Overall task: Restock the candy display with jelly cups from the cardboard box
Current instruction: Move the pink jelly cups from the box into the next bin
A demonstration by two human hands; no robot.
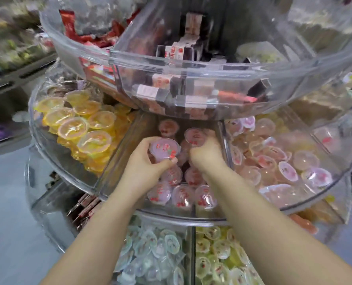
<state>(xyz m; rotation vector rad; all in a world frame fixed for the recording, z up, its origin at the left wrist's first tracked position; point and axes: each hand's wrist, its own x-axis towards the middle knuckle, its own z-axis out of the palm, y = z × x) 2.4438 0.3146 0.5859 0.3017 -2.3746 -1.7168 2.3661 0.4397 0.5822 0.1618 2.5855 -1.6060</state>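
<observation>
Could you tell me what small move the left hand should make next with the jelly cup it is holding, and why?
Probably lower the pink jelly cup that the left hand grips into the middle compartment. The cup is lifted above the others, and the dark gap behind it shows unfilled room, while the right hand holds another cup further back.

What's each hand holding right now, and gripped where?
Left hand grips a pink jelly cup around its rim, thumb on the near edge. Right hand holds another pink jelly cup at its near side, fingers curled round it.
</observation>
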